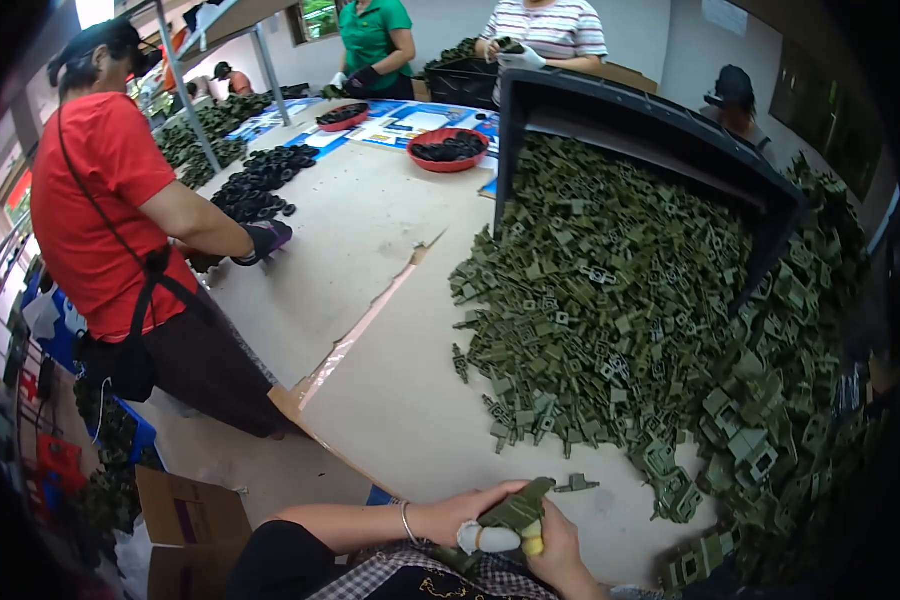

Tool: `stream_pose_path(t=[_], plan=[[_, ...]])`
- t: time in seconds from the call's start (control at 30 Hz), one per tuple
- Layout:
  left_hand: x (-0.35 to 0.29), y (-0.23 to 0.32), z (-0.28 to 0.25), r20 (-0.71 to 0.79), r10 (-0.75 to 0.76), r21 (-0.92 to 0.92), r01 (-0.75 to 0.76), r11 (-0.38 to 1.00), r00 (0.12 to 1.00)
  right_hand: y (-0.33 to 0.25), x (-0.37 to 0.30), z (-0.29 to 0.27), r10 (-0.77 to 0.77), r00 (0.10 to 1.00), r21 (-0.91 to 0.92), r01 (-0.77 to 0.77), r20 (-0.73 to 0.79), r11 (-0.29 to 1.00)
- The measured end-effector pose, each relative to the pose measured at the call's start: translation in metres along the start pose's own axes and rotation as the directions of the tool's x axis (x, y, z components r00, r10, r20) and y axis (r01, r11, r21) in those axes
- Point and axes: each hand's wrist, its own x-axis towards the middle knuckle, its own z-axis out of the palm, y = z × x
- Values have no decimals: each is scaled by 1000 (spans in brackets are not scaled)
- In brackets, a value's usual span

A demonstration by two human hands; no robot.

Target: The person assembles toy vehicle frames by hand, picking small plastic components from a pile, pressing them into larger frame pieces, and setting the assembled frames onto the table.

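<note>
Fingers of the left hand [458,516] and right hand [564,552] are clamped on a green plastic piece [522,507], held nearer the wearer than the green pile [610,300] in the head view. A white finger cover [497,540] and a yellow finger cover [533,538] show against it. Working it well probably calls for a steady, even squeeze from both sides, wrists kept clear of the loose piece [576,484] on the tabletop [410,420], just nearer than the pile.

No legible text, wall sheet [725,15] (blurred)
</note>
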Motion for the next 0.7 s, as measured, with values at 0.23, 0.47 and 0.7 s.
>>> stream_pose_path(t=[0.23,0.47,0.7], plan=[[3,4,16,96,68,9,-70,998,993,-17,-13,-40,374,875,2,-393,308,919],[-3,-22,29,9,49,-132,-47,990,999,-19,-12,-54,308,889,127,-368,339,921],[-1,-12,32,93,-31,-272,55,961,995,-10,-10,-63,196,899,-132,-156,392,979]])
